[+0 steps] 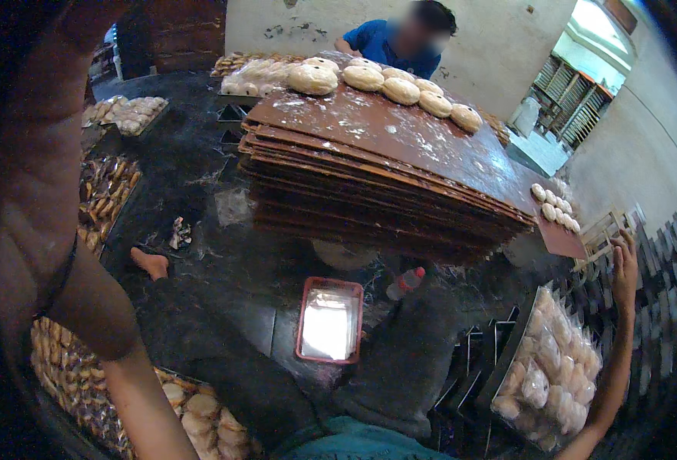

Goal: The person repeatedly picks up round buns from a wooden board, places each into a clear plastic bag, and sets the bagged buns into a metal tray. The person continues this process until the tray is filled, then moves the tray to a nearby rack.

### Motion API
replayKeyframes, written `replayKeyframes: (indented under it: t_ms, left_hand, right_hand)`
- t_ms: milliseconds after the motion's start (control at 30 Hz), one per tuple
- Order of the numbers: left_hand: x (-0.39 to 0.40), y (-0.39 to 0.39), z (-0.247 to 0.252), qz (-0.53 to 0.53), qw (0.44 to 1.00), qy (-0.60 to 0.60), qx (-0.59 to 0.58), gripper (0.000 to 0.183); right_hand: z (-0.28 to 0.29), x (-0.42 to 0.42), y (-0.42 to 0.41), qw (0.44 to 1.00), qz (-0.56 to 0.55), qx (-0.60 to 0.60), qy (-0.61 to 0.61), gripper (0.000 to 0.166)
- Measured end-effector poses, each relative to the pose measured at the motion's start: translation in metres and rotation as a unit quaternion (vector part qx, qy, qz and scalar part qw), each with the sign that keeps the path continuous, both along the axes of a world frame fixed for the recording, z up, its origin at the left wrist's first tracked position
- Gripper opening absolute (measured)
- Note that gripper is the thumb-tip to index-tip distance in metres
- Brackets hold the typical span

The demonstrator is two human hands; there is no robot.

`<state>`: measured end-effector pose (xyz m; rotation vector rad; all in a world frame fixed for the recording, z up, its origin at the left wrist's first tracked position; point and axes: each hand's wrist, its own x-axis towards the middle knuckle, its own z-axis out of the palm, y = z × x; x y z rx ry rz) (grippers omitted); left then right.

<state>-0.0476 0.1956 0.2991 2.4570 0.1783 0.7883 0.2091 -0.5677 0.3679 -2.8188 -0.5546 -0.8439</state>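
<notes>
My left hand (42,167) is raised very close to the camera along the left side, with a dark cord around the wrist. It is dim, and its fingertips run out of view at the top. My right hand (624,264) is stretched out at the far right, fingers up and slightly apart, with nothing seen in it. It appears beside a pale wooden frame (600,238) and a reddish board (563,244) bearing two rows of pale round buns (550,207). Below that hand, a tray holds plastic-bagged buns (557,368).
A tall stack of brown boards (373,167), floured on top, carries larger pale buns (400,91). Behind it is a person in blue (367,43). Between my legs lie a red-rimmed basket (330,322) and a plastic bottle (406,283). Trays of baked goods (105,201) line the left.
</notes>
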Motion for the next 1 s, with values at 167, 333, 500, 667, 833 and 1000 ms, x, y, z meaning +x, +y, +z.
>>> replayKeyframes:
  t_ms: [167, 333, 500, 667, 833, 1000]
  left_hand:
    - [-0.002, -0.003, 0.009, -0.003, 0.999, -0.032, -0.003, 0.056]
    - [-0.044, -0.022, 0.039, 0.01, 0.992, -0.123, -0.027, 0.058]
    - [0.001, -0.084, -0.017, -0.167, 0.901, -0.316, -0.246, 0.06]
    - [0.004, -0.17, -0.159, -0.085, 0.824, -0.228, -0.511, 0.057]
    - [0.022, -0.238, -0.348, 0.034, 0.69, 0.11, -0.714, 0.033]
    - [-0.007, -0.287, -0.506, -0.082, 0.757, 0.293, -0.579, 0.034]
  right_hand:
    - [0.016, -0.028, 0.051, 0.996, 0.074, 0.04, 0.029, 0.042]
    - [-0.006, -0.066, 0.213, 0.901, 0.378, -0.123, 0.175, 0.045]
    - [-0.16, -0.06, 0.324, 0.649, 0.55, -0.276, 0.447, 0.041]
    - [-0.464, -0.01, 0.428, 0.634, 0.427, -0.235, 0.6, 0.046]
    - [-0.604, -0.017, 0.378, 0.864, 0.238, -0.123, 0.426, 0.056]
    - [-0.581, -0.059, 0.386, 0.888, 0.193, -0.156, 0.388, 0.065]
